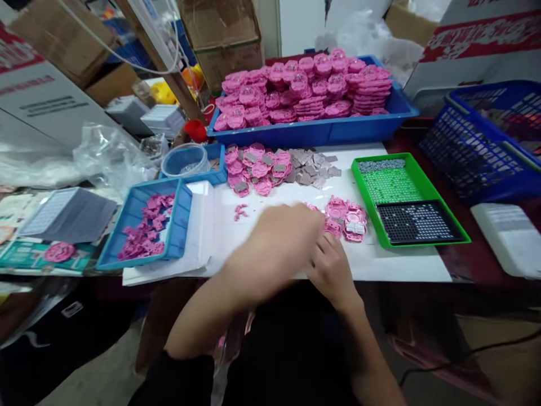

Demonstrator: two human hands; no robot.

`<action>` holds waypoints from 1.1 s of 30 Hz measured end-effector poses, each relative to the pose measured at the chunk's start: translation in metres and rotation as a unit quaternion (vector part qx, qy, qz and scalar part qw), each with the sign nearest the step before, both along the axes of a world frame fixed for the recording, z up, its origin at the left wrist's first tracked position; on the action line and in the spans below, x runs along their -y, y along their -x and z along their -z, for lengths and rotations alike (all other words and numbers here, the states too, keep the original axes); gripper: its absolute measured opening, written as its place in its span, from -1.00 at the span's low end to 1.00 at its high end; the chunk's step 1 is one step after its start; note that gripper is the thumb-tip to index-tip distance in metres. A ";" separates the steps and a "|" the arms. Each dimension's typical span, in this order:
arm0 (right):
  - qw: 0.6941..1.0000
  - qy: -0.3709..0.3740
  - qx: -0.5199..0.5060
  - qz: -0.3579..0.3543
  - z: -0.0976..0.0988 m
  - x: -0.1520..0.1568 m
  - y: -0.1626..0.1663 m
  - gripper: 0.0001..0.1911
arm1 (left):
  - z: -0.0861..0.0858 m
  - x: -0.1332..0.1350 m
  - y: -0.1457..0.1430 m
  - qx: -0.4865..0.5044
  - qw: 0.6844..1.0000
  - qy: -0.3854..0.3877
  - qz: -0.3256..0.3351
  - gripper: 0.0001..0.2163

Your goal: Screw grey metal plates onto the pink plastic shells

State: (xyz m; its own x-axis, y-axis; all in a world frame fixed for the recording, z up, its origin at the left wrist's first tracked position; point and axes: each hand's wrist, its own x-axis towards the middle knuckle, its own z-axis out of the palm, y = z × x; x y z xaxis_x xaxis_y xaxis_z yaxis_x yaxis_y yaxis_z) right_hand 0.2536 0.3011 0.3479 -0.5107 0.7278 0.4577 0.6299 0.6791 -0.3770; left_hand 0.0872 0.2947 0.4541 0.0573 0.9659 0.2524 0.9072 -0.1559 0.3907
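My left hand (279, 242) reaches across the white sheet and is smeared by motion; its fingers are hidden. Right beside it, my right hand (332, 265) has curled, closed fingers, and whatever is in them is out of sight. Just beyond both hands lie several pink plastic casings (337, 207), one carrying a pale rectangular piece (355, 228). A few small pink parts (240, 211) rest on the sheet left of my hands. Farther back sit a pile of pink casings with grey plates (257, 167) and loose grey square plates (310, 168).
Stacked pink casings fill a long blue tray (296, 135) at the back. A blue bin (175, 231) with small pink parts stands left. At right are a green tray (431, 245) with a black perforated tray (416, 223), and a blue basket (477, 149). A clear tub (185, 160) holds tiny pieces.
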 end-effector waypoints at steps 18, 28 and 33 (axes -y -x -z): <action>0.996 -0.043 0.061 0.041 -0.001 -0.004 0.002 -0.67 | 0.065 -0.006 0.032 -0.082 0.992 0.097 -0.017 -0.79; 0.989 -0.044 0.095 0.107 -0.008 -0.019 0.025 -0.68 | 0.092 0.078 0.018 0.065 0.993 -0.006 0.103 -0.67; 0.991 0.043 0.116 -0.048 -0.038 -0.046 0.057 -0.63 | 0.092 0.076 0.037 0.004 0.990 -0.049 0.131 -0.62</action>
State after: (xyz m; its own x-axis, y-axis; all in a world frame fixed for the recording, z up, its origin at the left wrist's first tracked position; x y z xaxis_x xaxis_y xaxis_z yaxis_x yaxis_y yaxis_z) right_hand 0.1970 0.3473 0.3864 -0.6638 0.7021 0.2577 0.6406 0.7116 -0.2887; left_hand 0.0504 0.2188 0.3616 0.3005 0.8888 0.3460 0.8275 -0.4233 0.3688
